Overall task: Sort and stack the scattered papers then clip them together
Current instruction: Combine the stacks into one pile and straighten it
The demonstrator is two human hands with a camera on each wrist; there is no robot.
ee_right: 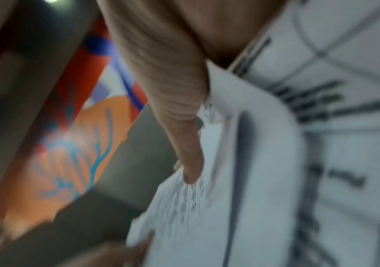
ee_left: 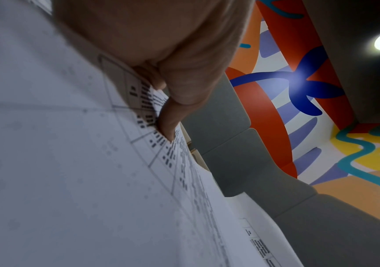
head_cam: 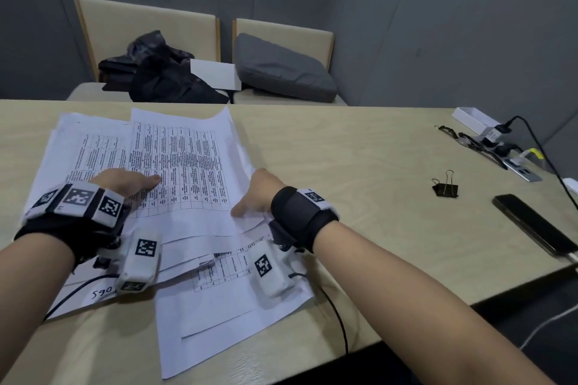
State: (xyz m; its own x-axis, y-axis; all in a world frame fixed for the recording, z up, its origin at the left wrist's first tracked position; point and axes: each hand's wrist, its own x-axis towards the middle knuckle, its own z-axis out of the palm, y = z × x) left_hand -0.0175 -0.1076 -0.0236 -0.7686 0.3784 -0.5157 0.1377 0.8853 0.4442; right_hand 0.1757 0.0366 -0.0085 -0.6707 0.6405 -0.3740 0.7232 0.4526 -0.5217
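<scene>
Several printed white papers (head_cam: 187, 153) lie fanned and overlapping on the left half of the beige table (head_cam: 359, 150). My left hand (head_cam: 137, 181) is at the left edge of the top table-printed sheet, with its thumb (ee_left: 170, 124) pressed on the print (ee_left: 92, 180) and its fingers tucked out of sight under the edge. At the right edge of the same pile, my right hand (head_cam: 247, 203) pinches lifted sheets (ee_right: 252, 198) with the thumb (ee_right: 184, 144) on top and the fingers beneath. A black binder clip (head_cam: 445, 189) lies apart on the table, well right of both hands.
A dark phone (head_cam: 531, 225) lies near the right front edge. Behind it are a power strip (head_cam: 513, 164) with a plugged charger, a cable and a white box (head_cam: 472, 117). Two chairs behind the table hold dark clothes (head_cam: 162, 72) and a grey cushion (head_cam: 281, 69).
</scene>
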